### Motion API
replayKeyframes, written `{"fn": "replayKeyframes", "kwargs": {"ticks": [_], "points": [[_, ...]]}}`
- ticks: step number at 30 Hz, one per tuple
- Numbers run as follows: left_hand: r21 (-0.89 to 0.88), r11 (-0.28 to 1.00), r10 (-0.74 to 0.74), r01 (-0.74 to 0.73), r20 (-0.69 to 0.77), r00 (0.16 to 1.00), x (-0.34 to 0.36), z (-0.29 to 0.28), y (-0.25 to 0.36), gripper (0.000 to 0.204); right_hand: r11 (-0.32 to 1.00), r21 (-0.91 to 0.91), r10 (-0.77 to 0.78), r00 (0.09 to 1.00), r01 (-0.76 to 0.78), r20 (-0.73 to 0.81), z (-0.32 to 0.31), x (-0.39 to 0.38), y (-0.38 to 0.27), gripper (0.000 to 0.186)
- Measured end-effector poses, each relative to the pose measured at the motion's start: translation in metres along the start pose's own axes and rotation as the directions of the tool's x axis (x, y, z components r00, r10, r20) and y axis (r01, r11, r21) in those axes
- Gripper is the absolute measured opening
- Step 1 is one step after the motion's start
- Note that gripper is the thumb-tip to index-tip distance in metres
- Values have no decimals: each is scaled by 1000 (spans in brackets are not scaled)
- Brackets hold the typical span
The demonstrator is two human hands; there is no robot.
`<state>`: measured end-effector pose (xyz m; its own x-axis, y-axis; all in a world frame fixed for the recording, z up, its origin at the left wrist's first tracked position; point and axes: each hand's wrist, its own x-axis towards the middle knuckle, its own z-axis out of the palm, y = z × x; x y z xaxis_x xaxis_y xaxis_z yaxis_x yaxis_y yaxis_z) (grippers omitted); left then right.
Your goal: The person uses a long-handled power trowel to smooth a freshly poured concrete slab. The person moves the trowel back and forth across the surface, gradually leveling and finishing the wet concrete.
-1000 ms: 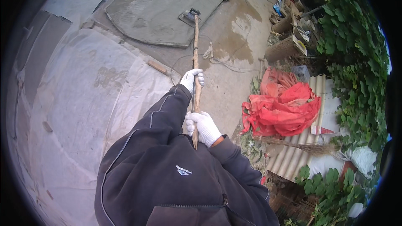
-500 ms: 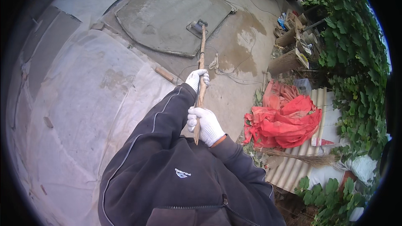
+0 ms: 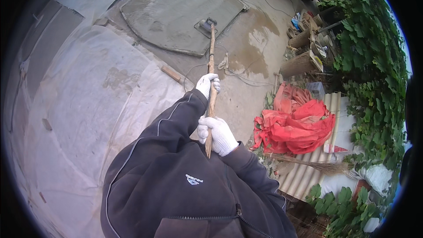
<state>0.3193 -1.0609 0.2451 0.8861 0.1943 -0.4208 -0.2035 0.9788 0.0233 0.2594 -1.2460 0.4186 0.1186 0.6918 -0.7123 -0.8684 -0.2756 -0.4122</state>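
A long wooden pole point(image 3: 211, 57) runs from my chest out to a flat metal float head point(image 3: 205, 25) resting on a wet grey cement slab point(image 3: 176, 13). My left hand point(image 3: 208, 84), in a white glove, grips the pole higher up. My right hand point(image 3: 217, 133), also gloved in white, is closed around the pole's near end. Both dark jacket sleeves come up from the lower edge.
Pale plastic sheeting point(image 3: 88, 105) covers the ground at left, with a small wooden block point(image 3: 171, 73) at its edge. A red tarp bundle point(image 3: 295, 121) lies at right on corrugated sheets point(image 3: 308, 176), with a straw broom point(image 3: 308, 164), buckets point(image 3: 308, 39) and green vines point(image 3: 374, 75) beyond.
The view has tilted, so the slab and float head sit more to the right and lower in frame. Both hands keep the same grip on the pole.
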Motion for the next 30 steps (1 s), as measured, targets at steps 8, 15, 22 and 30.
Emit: {"fn": "replayKeyframes", "kwargs": {"ticks": [8,15,22,30], "points": [[53,995,84,-83,-14,996,-13,-14,-27,7,997,-64,-30,999,31,13,-12,-21,17,7],[66,992,107,-105,-31,994,-31,-24,-39,6,999,-36,-9,1000,9,6,-23,-28,36,11],[9,996,86,-86,-22,996,-35,-36,-57,7,999,-31,18,1000,-19,-21,-26,-45,47,8],[5,988,155,-155,-45,987,-46,-17,-83,10,998,-48,-27,999,26,-32,-38,-64,44,7]]}}
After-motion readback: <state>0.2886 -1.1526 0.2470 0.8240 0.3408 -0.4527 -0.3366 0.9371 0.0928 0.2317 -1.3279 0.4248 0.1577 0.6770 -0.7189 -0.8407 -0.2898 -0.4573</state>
